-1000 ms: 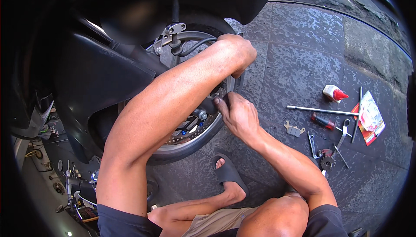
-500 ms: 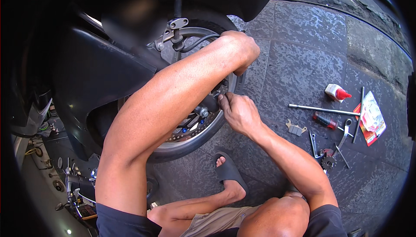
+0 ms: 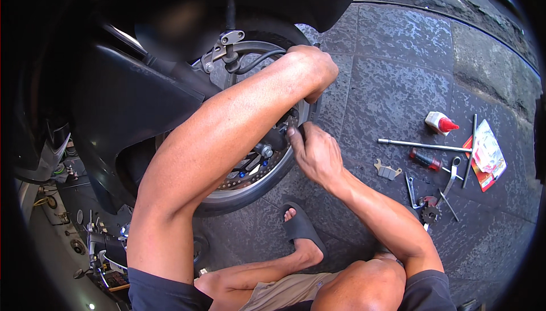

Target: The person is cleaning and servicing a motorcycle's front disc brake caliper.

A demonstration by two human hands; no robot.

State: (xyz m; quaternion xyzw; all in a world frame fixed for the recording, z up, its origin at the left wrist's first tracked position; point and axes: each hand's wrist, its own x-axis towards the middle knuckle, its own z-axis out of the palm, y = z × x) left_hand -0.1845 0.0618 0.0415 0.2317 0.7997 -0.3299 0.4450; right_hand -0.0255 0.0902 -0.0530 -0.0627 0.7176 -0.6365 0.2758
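Grey stone paving (image 3: 392, 89) spreads under a black scooter whose front wheel (image 3: 250, 183) serves as the landmark for everything else. Above and to the left of the wheel hangs the black mudguard and body panel (image 3: 131, 106), and a silver bracket with a black hose (image 3: 227, 49) sits at the wheel's top edge. Inside the rim lies the drilled brake disc (image 3: 250, 171), with the dark brake caliper (image 3: 276, 137) on its right part. The left hand (image 3: 315, 69) reaches over the top right of the wheel, fingers curled down behind the tyre; what they close on is hidden, so its grip cannot be told. The right hand (image 3: 315, 151) is against the right side of the wheel, thumb and fingertips pinched together on the caliper. Just below the wheel a foot in a black sandal (image 3: 298, 228) rests on the paving. Well to the right of the wheel tools are scattered: a brake pad (image 3: 387, 170) nearest, then a long metal rod (image 3: 424, 145), a red-handled screwdriver (image 3: 425, 159), a white bottle with a red cap (image 3: 439, 122), wrenches (image 3: 449, 177), a small sprocket (image 3: 429, 214) and a red-and-white packet (image 3: 486, 154). Lower left of the wheel, small parts and wires (image 3: 96, 248) lie in shadow.
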